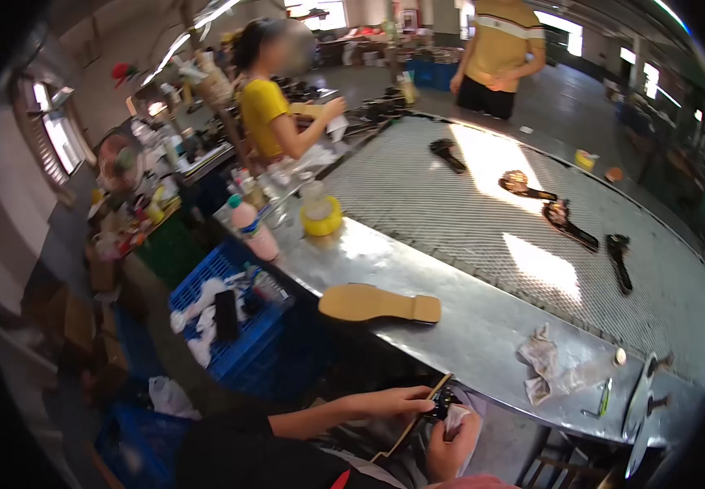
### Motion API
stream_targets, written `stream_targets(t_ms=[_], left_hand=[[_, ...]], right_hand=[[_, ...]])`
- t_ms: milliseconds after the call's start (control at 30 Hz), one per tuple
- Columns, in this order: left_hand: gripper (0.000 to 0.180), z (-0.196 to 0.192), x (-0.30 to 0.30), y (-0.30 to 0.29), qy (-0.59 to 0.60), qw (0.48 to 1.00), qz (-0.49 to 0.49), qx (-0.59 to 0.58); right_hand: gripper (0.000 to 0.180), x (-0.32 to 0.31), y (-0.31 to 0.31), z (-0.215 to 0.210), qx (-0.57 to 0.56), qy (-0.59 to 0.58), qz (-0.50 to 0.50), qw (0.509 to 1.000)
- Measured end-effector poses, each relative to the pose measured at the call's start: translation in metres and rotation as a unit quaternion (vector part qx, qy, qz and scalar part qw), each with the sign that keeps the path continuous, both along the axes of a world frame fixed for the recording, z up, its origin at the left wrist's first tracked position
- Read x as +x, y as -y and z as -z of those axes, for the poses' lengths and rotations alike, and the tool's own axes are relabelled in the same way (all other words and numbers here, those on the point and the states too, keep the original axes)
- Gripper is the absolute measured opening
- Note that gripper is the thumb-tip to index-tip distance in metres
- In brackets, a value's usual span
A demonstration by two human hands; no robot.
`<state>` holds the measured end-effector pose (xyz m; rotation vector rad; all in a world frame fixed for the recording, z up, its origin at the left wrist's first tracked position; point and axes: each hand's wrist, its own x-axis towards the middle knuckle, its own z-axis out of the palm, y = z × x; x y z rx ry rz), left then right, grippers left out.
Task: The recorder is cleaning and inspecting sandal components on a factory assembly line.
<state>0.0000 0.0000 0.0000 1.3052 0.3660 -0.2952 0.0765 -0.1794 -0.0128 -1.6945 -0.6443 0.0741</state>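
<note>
My left hand (397, 401) is closed on a black shoe (445, 399) held on its side. The thin tan sole of this shoe shows edge-on, and its dark upper has shiny spots. In my right hand (455, 448) a small white cloth (455, 418) is pinched and pressed against the shoe's upper. Both hands are close to my body, below the metal table's front edge. On the table, beyond my left hand, lies a tan shoe sole (378, 303). My fingers hide part of the shoe.
A metal ledge (466, 326) borders a wide mesh conveyor (417, 179) carrying several dark shoes (571, 224). A crumpled cloth (540, 363), a clear bottle (588, 375) and a green-handled tool (606, 398) lie right. Left are a pink bottle (253, 228), yellow-based jar (320, 213) and blue crate (242, 346). Two people stand beyond.
</note>
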Motion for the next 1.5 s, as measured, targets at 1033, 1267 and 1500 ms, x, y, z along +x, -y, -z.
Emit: stream_targets(t_ms=[1033, 1267, 1500], left_hand=[[0.024, 0.005, 0.125, -0.042, 0.421, 0.814, 0.266, 0.3], [0.032, 0.006, 0.124, -0.025, 0.289, 0.909, 0.211, 0.214], [0.051, 0.008, 0.116, -0.026, 0.202, 0.959, 0.192, 0.046]], right_hand=[[0.033, 0.023, 0.01, -0.001, -0.047, -0.045, 0.034, 0.997], [0.04, 0.02, 0.01, -0.01, -0.144, 0.252, 0.033, 0.956], [0.044, 0.02, 0.002, -0.003, -0.147, 0.29, 0.062, 0.944]])
